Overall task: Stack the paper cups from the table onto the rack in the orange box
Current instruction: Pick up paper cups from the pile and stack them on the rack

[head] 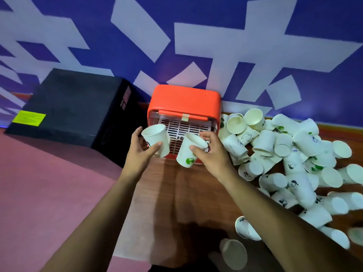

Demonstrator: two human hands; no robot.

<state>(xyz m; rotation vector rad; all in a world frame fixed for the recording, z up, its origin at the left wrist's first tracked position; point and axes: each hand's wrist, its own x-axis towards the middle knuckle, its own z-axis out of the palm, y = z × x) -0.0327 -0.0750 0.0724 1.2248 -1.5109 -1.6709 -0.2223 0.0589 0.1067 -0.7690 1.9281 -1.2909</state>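
Observation:
The orange box (184, 100) stands against the wall, its front open on a white slotted rack (182, 127). My left hand (140, 154) grips a white paper cup (155, 137), held roughly upright with its mouth up, just left of the rack. My right hand (211, 154) holds a second white cup with a green print (187, 154) by its rim, tilted, in front of the rack's lower edge. A large heap of white paper cups (290, 160) lies on the wooden table (188, 193) to the right of the box.
A black box (74, 107) with a yellow label sits left of the orange box. A pink surface (49, 193) borders the table's left edge. More loose cups (233, 252) lie near the front edge. The blue and white wall (196, 46) rises behind.

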